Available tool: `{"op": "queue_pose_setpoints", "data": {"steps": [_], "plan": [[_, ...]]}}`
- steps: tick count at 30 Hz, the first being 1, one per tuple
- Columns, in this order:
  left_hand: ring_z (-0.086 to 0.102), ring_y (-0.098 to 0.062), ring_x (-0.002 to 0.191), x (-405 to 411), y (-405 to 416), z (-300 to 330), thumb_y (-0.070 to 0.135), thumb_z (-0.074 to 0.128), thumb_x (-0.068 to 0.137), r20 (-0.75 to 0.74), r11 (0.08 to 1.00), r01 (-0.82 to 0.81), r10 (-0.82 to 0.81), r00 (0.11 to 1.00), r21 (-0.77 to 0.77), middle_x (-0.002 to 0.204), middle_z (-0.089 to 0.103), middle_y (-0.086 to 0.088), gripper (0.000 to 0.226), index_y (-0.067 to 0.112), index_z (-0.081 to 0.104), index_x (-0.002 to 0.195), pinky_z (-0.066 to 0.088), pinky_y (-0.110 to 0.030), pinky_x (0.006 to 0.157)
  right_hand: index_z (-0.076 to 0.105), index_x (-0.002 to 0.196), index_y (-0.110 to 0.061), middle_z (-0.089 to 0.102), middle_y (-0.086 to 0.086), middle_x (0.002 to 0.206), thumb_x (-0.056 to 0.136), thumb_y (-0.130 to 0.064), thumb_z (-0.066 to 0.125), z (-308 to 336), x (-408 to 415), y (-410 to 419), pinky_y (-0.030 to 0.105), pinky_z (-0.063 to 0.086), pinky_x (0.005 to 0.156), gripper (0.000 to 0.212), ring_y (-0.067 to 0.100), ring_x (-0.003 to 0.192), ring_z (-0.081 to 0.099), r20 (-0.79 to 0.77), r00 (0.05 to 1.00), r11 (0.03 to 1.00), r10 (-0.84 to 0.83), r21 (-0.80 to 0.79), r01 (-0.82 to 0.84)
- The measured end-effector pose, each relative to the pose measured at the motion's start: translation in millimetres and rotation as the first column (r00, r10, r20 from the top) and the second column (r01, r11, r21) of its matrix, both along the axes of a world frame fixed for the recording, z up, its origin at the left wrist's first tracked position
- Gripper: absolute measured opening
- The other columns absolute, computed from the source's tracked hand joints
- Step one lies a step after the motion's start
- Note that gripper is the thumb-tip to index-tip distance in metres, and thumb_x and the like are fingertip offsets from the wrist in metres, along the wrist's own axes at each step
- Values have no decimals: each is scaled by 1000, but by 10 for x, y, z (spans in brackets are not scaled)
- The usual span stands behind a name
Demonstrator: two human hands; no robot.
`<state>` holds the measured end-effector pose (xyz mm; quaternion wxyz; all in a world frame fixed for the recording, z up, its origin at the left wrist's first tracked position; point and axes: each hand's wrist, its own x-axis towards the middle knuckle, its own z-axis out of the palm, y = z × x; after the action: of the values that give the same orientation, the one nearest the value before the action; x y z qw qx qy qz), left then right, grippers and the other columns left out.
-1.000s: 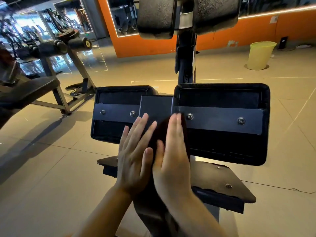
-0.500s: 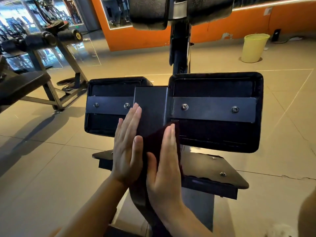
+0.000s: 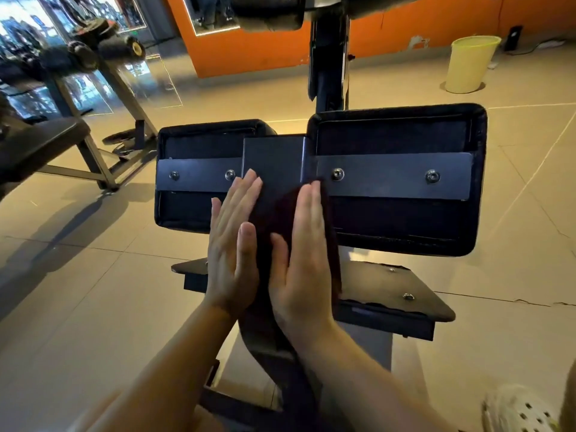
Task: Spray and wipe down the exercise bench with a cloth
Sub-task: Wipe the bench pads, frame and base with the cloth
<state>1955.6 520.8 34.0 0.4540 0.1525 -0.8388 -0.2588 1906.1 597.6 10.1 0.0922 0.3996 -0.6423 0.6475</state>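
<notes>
Both hands have slid back up the dark metal centre post of the black exercise bench (image 3: 274, 160) since half a second ago. At frame centre, the right hand (image 3: 300, 260) presses the dark maroon cloth (image 3: 274, 213) flat, fingers straight; the left hand (image 3: 232, 244) lies flat beside it, gripping nothing. Upper right stands a yellow plastic bin (image 3: 469, 63).

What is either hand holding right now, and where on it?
Nothing is gripped. The right hand presses flat on the dark cloth against the bench post; the left hand lies flat beside it.
</notes>
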Motion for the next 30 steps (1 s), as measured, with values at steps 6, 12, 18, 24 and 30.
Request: {"op": "queue_pose_setpoints", "data": {"steps": [6, 12, 18, 24, 30], "plan": [[21, -5, 145, 12, 0, -13, 50, 23, 100, 28, 999, -24, 24, 999, -30, 153, 31, 9, 51, 24, 42, 139, 7, -41, 122, 1, 156, -30, 4, -13, 163, 106, -35, 27, -697, 374, 406, 22, 14, 119, 57, 15, 150, 13, -61, 996, 997, 69, 26, -67], [20, -1, 144, 1, 48, -3, 33, 23, 95, 49, 997, -59, 61, 997, -44, 151, 30, 6, 48, 20, 39, 138, 6, -34, 121, 1, 155, -35, 9, -10, 163, 105, -39, 27, -798, 394, 552, 32, 21, 119, 56, 13, 149, 14, 14, 988, 986, 155, 52, -155], [21, -3, 144, -5, 34, -4, 31, 22, 96, 39, 999, -41, 42, 998, -23, 150, 31, 7, 47, 20, 40, 138, 7, -39, 121, 27, 147, 2, 29, 17, 156, 100, -8, 40, 154, -150, 76, 30, 22, 120, 50, 22, 147, 23, 16, 997, 996, 77, -51, -76], [22, -8, 146, 23, 27, -3, 30, 20, 96, 17, 999, -34, 34, 999, 9, 151, 31, 9, 48, 20, 40, 139, 4, -40, 122, 13, 154, -14, 9, 3, 163, 106, -24, 32, -297, 181, 188, 42, 21, 121, 53, 22, 150, 12, -54, 996, 997, 73, -31, -74], [16, -10, 146, 15, 13, -35, 27, 26, 97, 36, 990, -108, 112, 993, -94, 150, 33, 3, 44, 20, 38, 139, 15, -58, 117, -4, 156, -26, -3, -4, 164, 107, -32, 25, -767, 346, 367, 40, 25, 119, 57, 24, 150, 9, -179, 983, 997, 50, 62, -39]]}}
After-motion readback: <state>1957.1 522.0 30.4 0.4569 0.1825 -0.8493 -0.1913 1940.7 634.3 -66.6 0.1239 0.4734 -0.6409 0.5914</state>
